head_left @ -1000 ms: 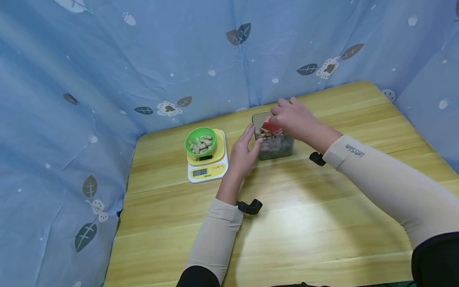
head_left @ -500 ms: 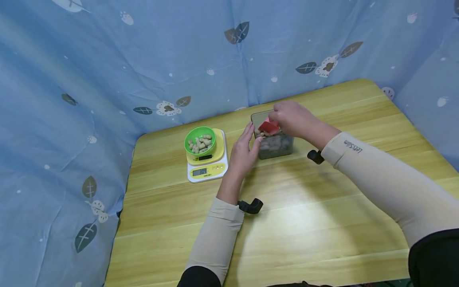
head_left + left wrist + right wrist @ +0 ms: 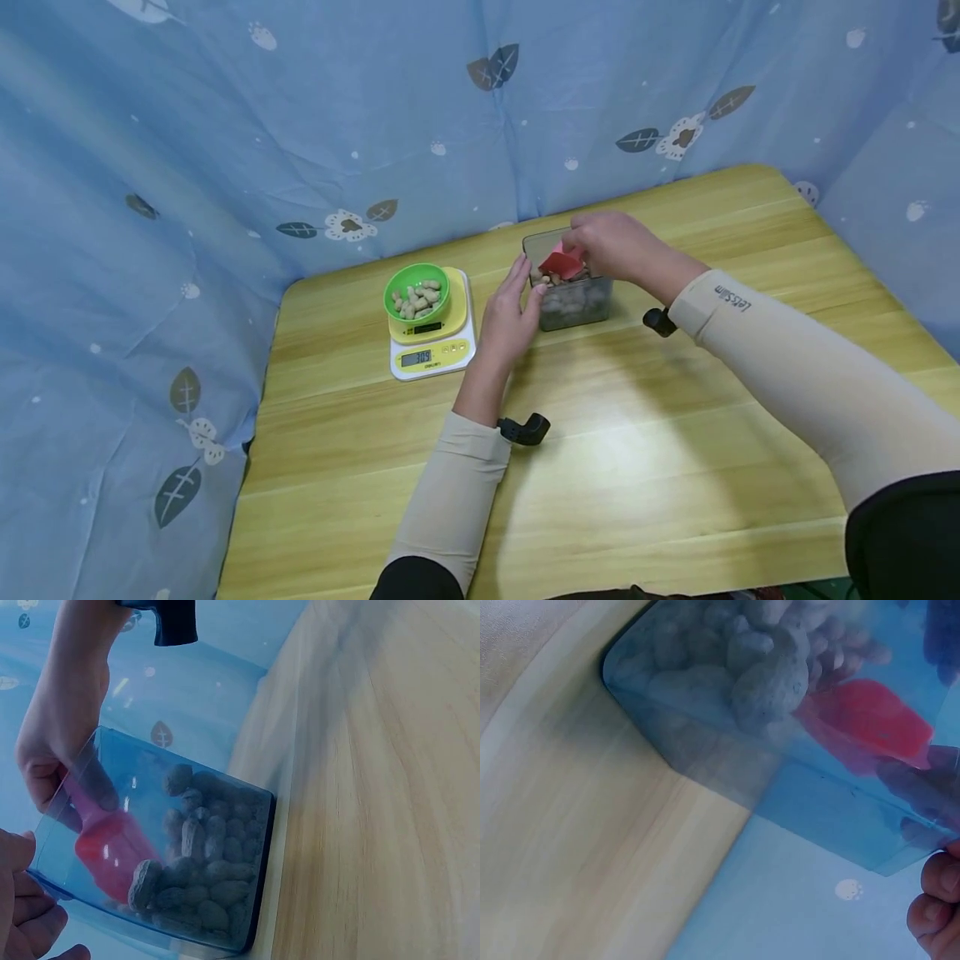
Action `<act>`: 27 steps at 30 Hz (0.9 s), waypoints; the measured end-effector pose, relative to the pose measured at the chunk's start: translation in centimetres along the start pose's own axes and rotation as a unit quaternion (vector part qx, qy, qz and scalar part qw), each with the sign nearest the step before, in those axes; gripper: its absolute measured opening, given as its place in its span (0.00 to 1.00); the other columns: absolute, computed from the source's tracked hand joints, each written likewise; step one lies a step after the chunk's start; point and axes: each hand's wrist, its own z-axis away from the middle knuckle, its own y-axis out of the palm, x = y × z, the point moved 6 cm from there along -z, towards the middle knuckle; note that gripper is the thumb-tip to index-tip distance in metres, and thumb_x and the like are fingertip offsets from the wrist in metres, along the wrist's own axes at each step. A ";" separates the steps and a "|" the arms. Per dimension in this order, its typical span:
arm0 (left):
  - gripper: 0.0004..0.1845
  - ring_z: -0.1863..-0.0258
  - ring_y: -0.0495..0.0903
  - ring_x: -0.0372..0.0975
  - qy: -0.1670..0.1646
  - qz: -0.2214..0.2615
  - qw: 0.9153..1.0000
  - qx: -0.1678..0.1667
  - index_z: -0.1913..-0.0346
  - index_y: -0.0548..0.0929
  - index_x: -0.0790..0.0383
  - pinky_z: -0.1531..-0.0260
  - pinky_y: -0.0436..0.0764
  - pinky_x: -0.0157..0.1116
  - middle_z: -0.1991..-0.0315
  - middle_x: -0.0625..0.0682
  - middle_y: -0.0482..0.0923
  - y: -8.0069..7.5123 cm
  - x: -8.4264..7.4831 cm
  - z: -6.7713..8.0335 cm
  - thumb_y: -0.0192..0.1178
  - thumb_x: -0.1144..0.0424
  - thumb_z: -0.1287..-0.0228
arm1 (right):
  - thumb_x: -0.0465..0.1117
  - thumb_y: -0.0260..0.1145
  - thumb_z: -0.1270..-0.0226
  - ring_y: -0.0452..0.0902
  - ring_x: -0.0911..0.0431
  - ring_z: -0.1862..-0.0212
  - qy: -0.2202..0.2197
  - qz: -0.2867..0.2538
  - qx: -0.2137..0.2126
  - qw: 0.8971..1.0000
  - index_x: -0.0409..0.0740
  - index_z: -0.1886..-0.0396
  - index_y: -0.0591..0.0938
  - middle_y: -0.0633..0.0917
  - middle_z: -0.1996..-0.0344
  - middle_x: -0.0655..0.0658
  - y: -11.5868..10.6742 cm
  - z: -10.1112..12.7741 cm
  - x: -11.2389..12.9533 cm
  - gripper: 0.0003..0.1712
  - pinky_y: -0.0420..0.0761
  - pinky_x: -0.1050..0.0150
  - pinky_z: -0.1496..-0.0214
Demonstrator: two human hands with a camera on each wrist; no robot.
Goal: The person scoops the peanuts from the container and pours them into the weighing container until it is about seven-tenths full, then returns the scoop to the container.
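A see-through plastic container (image 3: 573, 307) of unshelled peanuts (image 3: 214, 859) stands on the table. My right hand (image 3: 611, 246) reaches over its rim and grips the handle of a red scoop (image 3: 561, 264). In the left wrist view the blade of that scoop (image 3: 116, 851) tilts down among the peanuts inside. My left hand (image 3: 508, 321) rests against the container's left side, fingers straight along the wall and thumb at the front corner. Left of that hand, a green bowl (image 3: 392, 307) holding several peanuts (image 3: 420, 298) sits on a yellow and white kitchen scale (image 3: 450, 354) with its display lit.
The wooden table (image 3: 600, 500) ends at the back against a blue patterned curtain (image 3: 420, 100), which also hangs on the left and right. Both wrists carry a black camera mount, such as the left one (image 3: 525, 429).
My right hand has lowered into the container, and the red scoop has tilted and shifted slightly left among the peanuts. The left hand, bowl and scale have stayed in place.
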 end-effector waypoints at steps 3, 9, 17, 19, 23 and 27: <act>0.31 0.24 0.55 0.38 0.003 -0.001 1.000 -0.002 0.23 0.59 0.54 0.26 0.59 0.39 0.22 0.41 0.51 0.0 0.0 0.0 0.46 0.48 0.23 | 0.23 0.69 0.48 0.82 0.48 0.65 0.005 -0.010 -0.003 1.000 0.40 0.64 0.87 0.83 0.69 0.44 -0.2 0.3 -0.1 0.13 0.84 0.53 0.61; 0.31 0.24 0.53 0.38 0.000 0.003 1.000 0.003 0.23 0.58 0.54 0.25 0.58 0.38 0.22 0.41 0.49 -0.1 0.0 0.1 0.44 0.46 0.23 | 0.30 0.72 0.44 0.82 0.48 0.63 0.038 -0.036 0.015 0.999 0.40 0.65 0.87 0.86 0.67 0.43 -0.4 0.6 0.2 0.06 0.84 0.52 0.58; 0.31 0.24 0.53 0.37 0.000 0.005 1.000 0.001 0.23 0.57 0.53 0.25 0.57 0.38 0.22 0.40 0.48 -0.1 0.0 0.1 0.44 0.46 0.23 | 0.32 0.67 0.39 0.82 0.47 0.63 0.079 -0.041 0.038 0.995 0.40 0.65 0.86 0.88 0.64 0.42 0.0 0.3 0.3 0.04 0.82 0.50 0.57; 0.31 0.24 0.53 0.38 -0.002 0.007 1.000 0.000 0.23 0.58 0.52 0.25 0.58 0.38 0.22 0.40 0.49 -0.1 0.0 0.1 0.45 0.45 0.23 | 0.33 0.68 0.39 0.82 0.47 0.62 0.076 -0.046 0.042 0.995 0.41 0.64 0.86 0.88 0.64 0.43 0.0 0.3 0.4 0.04 0.82 0.50 0.56; 0.32 0.24 0.53 0.38 -0.002 0.005 1.000 0.000 0.23 0.58 0.52 0.26 0.59 0.39 0.22 0.40 0.50 -0.1 0.1 0.1 0.44 0.43 0.23 | 0.34 0.71 0.40 0.83 0.48 0.60 0.053 -0.046 0.046 0.996 0.42 0.65 0.87 0.88 0.65 0.44 -0.2 0.4 0.8 0.03 0.83 0.50 0.54; 0.32 0.24 0.53 0.38 0.001 0.001 1.000 0.000 0.23 0.58 0.53 0.26 0.59 0.39 0.22 0.41 0.50 -0.2 0.1 0.0 0.44 0.44 0.23 | 0.34 0.71 0.39 0.83 0.48 0.60 0.053 -0.042 0.050 0.996 0.41 0.64 0.87 0.88 0.64 0.44 -0.1 0.3 1.0 0.04 0.83 0.50 0.54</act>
